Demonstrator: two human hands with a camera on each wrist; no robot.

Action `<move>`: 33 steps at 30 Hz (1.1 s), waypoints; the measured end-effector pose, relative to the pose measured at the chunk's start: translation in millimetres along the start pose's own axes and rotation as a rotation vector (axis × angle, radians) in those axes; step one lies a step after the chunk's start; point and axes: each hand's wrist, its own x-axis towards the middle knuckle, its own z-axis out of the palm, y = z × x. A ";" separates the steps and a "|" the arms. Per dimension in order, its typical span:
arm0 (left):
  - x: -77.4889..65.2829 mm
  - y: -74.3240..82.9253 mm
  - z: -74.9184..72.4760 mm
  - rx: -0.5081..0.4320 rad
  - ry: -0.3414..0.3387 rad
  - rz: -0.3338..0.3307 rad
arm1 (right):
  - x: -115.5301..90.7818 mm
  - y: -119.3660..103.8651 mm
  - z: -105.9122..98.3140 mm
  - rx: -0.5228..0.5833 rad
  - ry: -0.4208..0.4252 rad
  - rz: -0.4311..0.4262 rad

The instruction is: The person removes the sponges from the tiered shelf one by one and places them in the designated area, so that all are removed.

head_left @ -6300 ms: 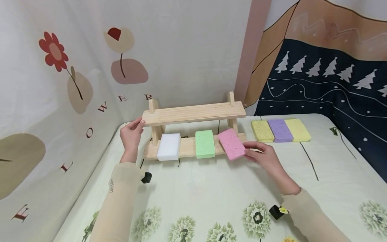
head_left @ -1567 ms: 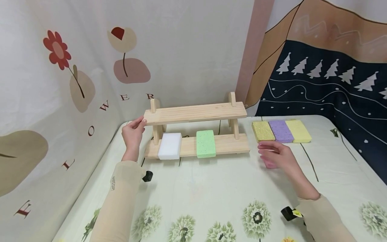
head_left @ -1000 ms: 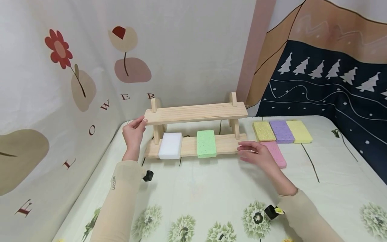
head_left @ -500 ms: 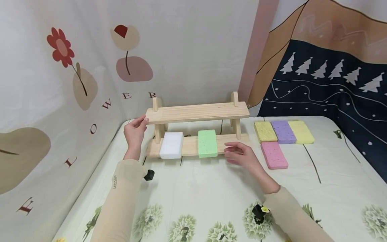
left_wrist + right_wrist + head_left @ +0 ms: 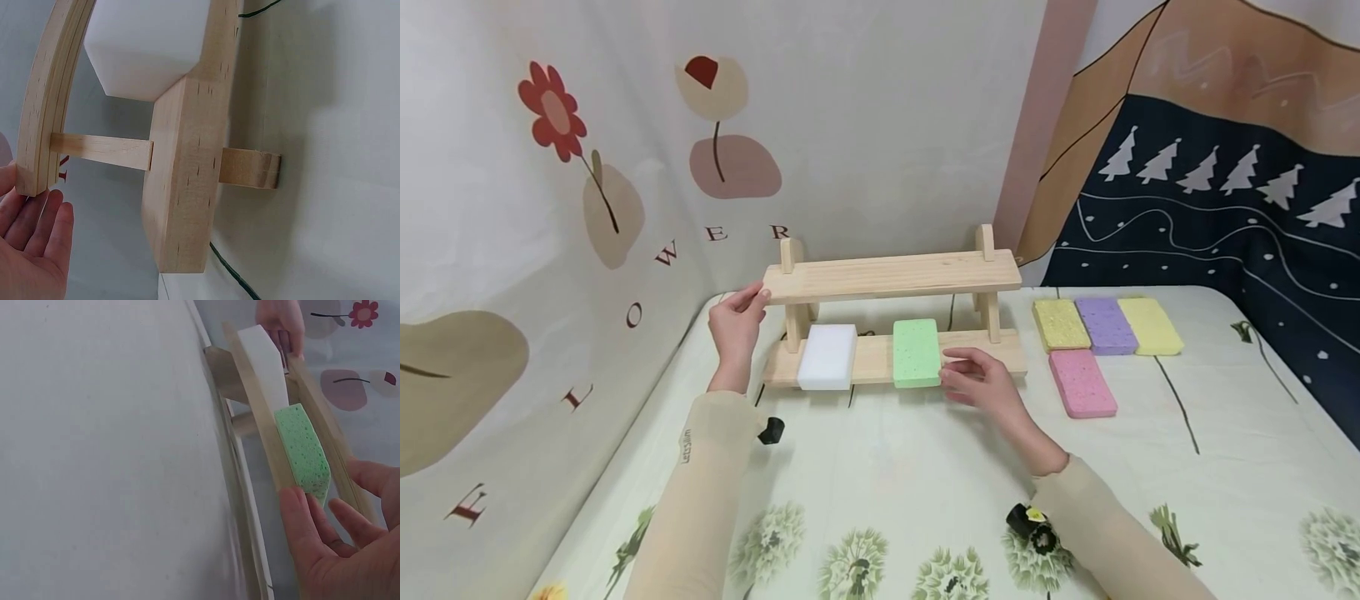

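A two-tier wooden shelf [image 5: 891, 277] stands at the back of the table. My left hand [image 5: 735, 329] pinches the left end of its upper board between thumb and fingers. On the lower board lie a white sponge [image 5: 827, 357] towards the left and a green sponge [image 5: 916, 354] near the middle. My right hand [image 5: 988, 387] is at the green sponge's right edge, thumb and fingers spread and loosely bent. In the right wrist view the fingertips reach the near end of the green sponge [image 5: 303, 447]; whether they press on it is hard to tell.
Right of the shelf, a mustard sponge [image 5: 1062, 325], a purple sponge [image 5: 1107, 326] and a pale yellow sponge [image 5: 1152, 326] lie in a row on the cloth. A pink sponge [image 5: 1082, 384] lies in front of the mustard one. Printed fabric hangs behind.
The pink sponge went from the shelf's right end to the cloth below the mustard sponge. My right hand let it go and moved left to the green sponge. My left hand keeps its hold.
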 end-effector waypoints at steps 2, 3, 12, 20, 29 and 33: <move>0.1 -0.3 0.4 0.000 0.001 0.005 | 0.8 -0.6 3.1 0.002 0.018 0.003; 0.2 -0.4 0.5 0.000 0.001 0.007 | 1.3 -1.0 4.8 0.001 0.028 0.005; 0.6 0.0 0.7 0.004 0.000 0.008 | 3.3 -1.9 14.5 0.021 0.074 0.019; 0.3 -0.2 0.9 0.006 0.003 0.011 | 2.4 -2.7 15.9 0.081 0.088 0.037; 0.5 1.2 1.1 0.009 0.003 -0.003 | -4.9 -5.6 11.7 0.076 0.086 0.039; 0.2 1.1 0.7 0.002 0.001 -0.013 | -7.9 -5.9 7.0 0.053 0.073 0.043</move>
